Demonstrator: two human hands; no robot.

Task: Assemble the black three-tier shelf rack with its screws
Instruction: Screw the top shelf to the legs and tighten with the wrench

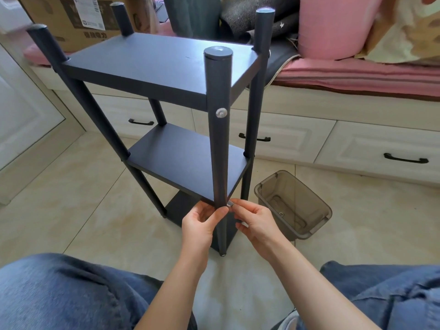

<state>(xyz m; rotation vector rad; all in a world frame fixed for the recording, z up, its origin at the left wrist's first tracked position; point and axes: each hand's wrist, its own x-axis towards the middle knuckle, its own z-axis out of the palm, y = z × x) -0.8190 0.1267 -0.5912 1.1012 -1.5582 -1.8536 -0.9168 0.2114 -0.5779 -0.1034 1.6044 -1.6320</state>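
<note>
Left hand (201, 221): fingers curled round the near pole (217, 129) of the rack, thumb laid across its front, just below the corner of the middle shelf (181, 160). Pole is gripped, not merely touched.

Right hand (256, 220): thumb and forefinger pinched on a small silver piece (230, 204) held against the right side of the same pole at middle-shelf height (a screw or a key; too small to tell which). Remaining fingers are loosely curled. The two hands are nearly met, one on each side of the pole.

Rack (166, 65): black, three tiers, stood upright on the tiled floor (71, 198) directly ahead of the seated person, between the knees (blue denim at both lower corners). Four round poles are seen rising past the top shelf, each capped. A silver screw head (221, 113) is seated in the near pole at top-shelf level. The bottom shelf (183, 208) is largely hidden behind the hands.

A smoky translucent bin (292, 206) lies tipped on the floor to the right of the rack, near but apart.

Writing: a cardboard box (71, 22) behind the rack carries a white printed label and dark characters along its lower edge; none of it can be read. A pink cushion (333, 27) is noted on the bench at upper right.
</note>
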